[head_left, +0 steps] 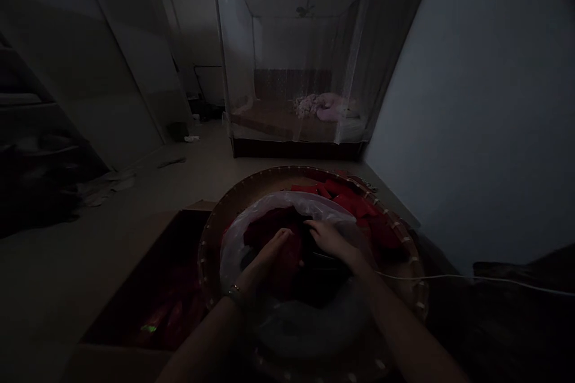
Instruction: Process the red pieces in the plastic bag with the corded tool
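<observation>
Round tray, shallow, rim bound at intervals; pale floor open between its far edge and the netted bed; cardboard box close at left, smooth wall at right. On the tray: translucent, crinkled plastic bag, mouth wide; red material inside; flat red pieces beyond. Left hand at the red material, fingers together; right hand, fingers curved, within the mouth; grip of both too dark to tell.
</observation>
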A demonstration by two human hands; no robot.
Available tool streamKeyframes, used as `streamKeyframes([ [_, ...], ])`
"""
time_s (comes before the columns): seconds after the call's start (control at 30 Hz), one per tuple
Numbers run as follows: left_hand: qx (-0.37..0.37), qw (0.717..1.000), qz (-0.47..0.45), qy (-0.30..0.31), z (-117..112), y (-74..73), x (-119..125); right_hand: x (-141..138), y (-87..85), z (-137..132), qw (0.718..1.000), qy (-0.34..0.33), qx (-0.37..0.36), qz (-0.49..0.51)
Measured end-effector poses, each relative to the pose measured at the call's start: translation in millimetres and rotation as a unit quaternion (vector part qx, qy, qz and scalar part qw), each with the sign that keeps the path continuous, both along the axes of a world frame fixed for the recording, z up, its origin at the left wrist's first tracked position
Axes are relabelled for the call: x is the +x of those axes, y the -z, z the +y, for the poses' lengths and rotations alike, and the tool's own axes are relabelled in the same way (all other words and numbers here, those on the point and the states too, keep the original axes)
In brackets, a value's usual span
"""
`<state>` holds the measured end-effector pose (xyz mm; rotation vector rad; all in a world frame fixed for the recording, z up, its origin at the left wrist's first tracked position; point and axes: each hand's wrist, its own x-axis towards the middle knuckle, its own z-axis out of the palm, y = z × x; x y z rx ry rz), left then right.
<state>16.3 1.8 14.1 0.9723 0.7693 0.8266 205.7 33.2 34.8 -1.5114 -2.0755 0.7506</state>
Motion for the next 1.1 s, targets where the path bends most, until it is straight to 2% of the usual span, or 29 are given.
streamKeyframes([
  [0.1,0.075,0.994,0.057,-0.062,7,7.6,1,-4,2.4,5,0.991,-0.051,-0.007,-0.12],
  [0.23,0.184,0.958,0.194,-0.103,14,20.5,3,-9,14.3,9,0.97,-0.058,0.001,-0.238],
  [0.33,0.239,0.932,0.266,-0.065,11,21.7,5,-9,19.4,11,0.96,-0.044,0.001,-0.275],
  [0.47,0.303,0.895,0.326,-0.017,3,13.0,3,-7,17.3,14,0.954,-0.022,0.005,-0.297],
  [0.53,0.309,0.895,0.321,0.018,2,8.9,-3,-6,15.3,16,0.953,-0.033,0.008,-0.3],
  [0.6,0.29,0.911,0.287,0.06,3,6.5,-11,-5,14.2,18,0.953,-0.041,0.004,-0.299],
  [0.67,0.278,0.921,0.267,0.055,6,5.2,-18,-5,14.8,20,0.953,-0.04,-0.001,-0.299],
  [0.73,0.273,0.92,0.272,0.075,9,4.0,-21,-5,16.5,22,0.953,-0.041,-0.002,-0.301],
  [0.8,0.29,0.917,0.268,0.06,11,2.3,-20,-5,18.5,23,0.952,-0.045,-0.001,-0.304],
  [0.87,0.332,0.908,0.254,0.011,13,0.4,-18,-5,19.8,23,0.951,-0.045,-0.001,-0.306],
  [1.0,0.416,0.871,0.247,-0.09,11,-1.6,-15,-6,19.1,23,0.95,-0.033,0.0,-0.309],
  [1.1,0.452,0.843,0.274,-0.105,9,0.2,-16,-6,17.1,22,0.95,-0.029,0.002,-0.311],
])
